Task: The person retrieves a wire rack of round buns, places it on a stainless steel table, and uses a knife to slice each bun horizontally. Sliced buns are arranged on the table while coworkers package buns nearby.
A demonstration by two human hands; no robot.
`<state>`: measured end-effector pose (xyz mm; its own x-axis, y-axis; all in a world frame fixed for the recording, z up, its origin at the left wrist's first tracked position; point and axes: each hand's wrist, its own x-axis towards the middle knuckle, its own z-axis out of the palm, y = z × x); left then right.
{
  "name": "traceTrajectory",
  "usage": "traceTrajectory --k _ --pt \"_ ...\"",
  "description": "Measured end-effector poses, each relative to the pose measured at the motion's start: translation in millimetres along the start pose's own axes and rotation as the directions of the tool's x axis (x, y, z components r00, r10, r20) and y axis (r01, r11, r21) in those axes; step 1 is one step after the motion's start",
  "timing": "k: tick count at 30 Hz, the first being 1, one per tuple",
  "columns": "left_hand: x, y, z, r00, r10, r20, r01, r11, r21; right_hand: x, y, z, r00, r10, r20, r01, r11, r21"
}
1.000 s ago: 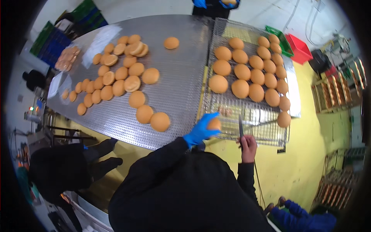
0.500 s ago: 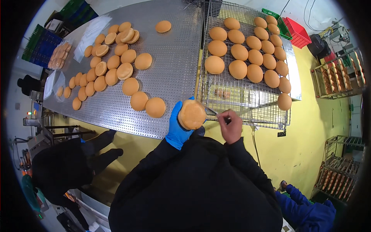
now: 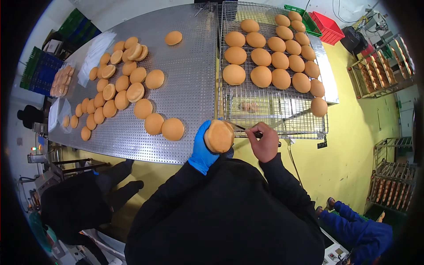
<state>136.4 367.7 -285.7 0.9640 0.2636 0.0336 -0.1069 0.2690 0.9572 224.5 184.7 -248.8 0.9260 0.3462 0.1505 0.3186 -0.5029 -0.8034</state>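
Observation:
My left hand [image 3: 202, 150], in a blue glove, cups a round golden bun [image 3: 219, 136] with its paler, flat-looking face upward, just off the table's near edge. In my bare right hand [image 3: 264, 142] is a thin knife [image 3: 240, 127] with a dark handle. Its narrow blade reaches left to the bun's upper right edge; whether the tip is inside the bun I cannot tell. Rows of browned buns [image 3: 261, 76] rest on a wire rack [image 3: 274, 106] ahead to the right. More buns [image 3: 172, 129] lie scattered over the perforated metal table [image 3: 190, 88] on the left, some stacked or turned pale side up.
Clear plastic bags [image 3: 95, 57] and packed buns [image 3: 62, 80] sit at the table's far left. Red [image 3: 327, 28] and green crates stand behind the rack. Bun-filled trolleys [image 3: 391, 190] stand at right. One person in dark clothes [image 3: 75, 194] is at left, another in blue [image 3: 364, 234] at right.
The view has shifted slightly, so table and rack appear further left. My right hand has turned a little, showing more of the knife. The bun stays in my left hand.

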Motion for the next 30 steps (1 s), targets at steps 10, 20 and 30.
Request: traceTrajectory --k 10,20,30 --pt "8 11 -1 0.998 0.0 -0.068 0.004 0.998 0.058 -20 7 -11 0.999 -0.022 0.04 0.018 0.994 0.104" --pt "8 -12 -18 0.961 -0.255 -0.11 0.159 0.828 -0.537 -17 5 -14 0.996 0.064 0.055 -0.064 0.998 0.004" --pt "6 -9 -19 0.961 -0.239 -0.139 0.128 0.831 -0.541 -18 3 -20 0.997 0.051 0.05 -0.054 0.997 0.049"
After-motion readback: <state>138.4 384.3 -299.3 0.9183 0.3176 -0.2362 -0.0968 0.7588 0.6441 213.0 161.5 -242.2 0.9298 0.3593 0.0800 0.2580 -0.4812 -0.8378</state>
